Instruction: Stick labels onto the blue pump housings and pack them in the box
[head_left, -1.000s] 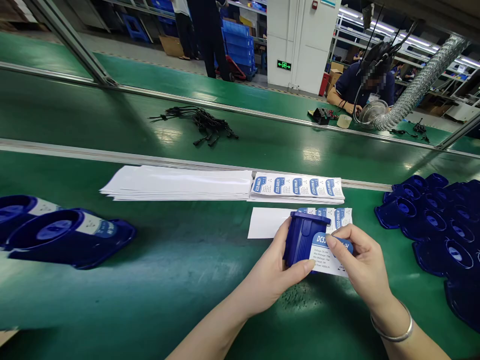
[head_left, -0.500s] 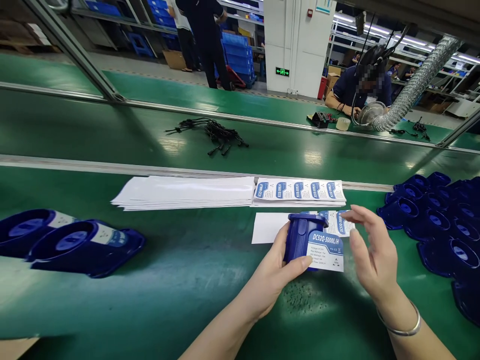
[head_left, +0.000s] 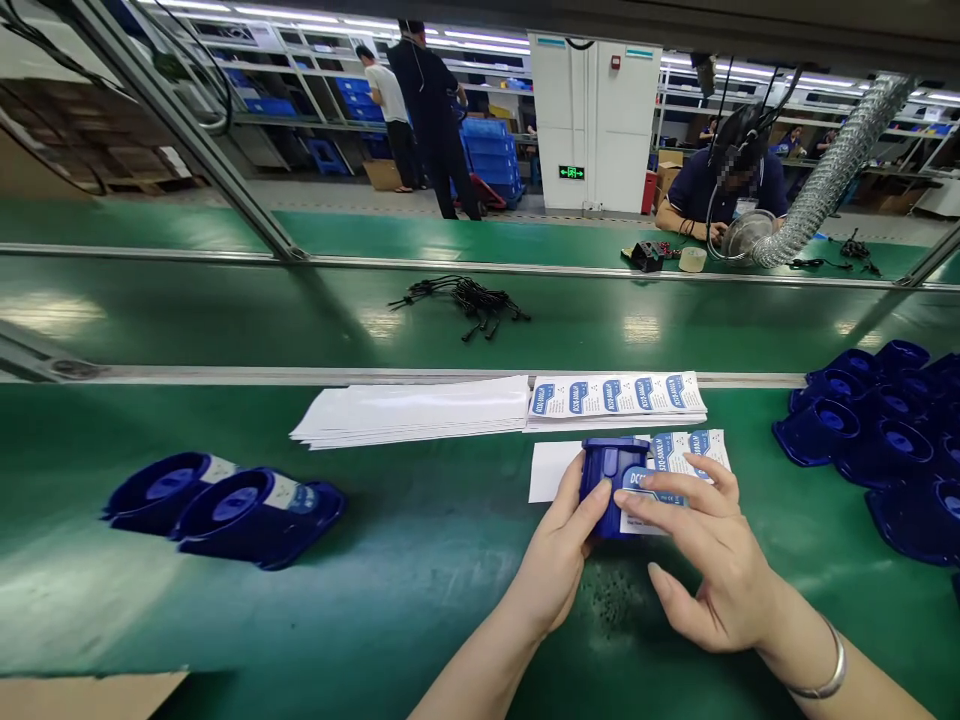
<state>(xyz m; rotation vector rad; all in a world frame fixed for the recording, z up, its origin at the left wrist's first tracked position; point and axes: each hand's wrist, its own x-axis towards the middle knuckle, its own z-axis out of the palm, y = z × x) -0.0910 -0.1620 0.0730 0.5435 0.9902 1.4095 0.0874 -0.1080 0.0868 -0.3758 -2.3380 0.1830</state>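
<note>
My left hand (head_left: 551, 555) is closed round a dark blue plastic housing (head_left: 600, 458), its thumb along the near side. A white and blue label (head_left: 637, 523) lies against the housing, partly covered by fingers. My right hand (head_left: 712, 550) has its fingers spread, with the index and middle fingertips on the label and the thumb apart below. Just behind the housing lies a label sheet (head_left: 679, 450), partly hidden. Farther back are a stack of printed label sheets (head_left: 619, 395) and a stack of blank white sheets (head_left: 420, 410).
Two blue housings with labels (head_left: 262, 510) sit at the left. Several blue housings without visible labels (head_left: 892, 430) crowd the right. Black cables (head_left: 472, 297) lie beyond the metal rail. A cardboard edge (head_left: 90, 695) shows at lower left. A co-worker (head_left: 720, 190) sits across the bench.
My right hand has moved left onto the label, its fingertips now touching it. My left thumb has shifted off the label onto the housing. The camera view has tilted up and turned left.
</note>
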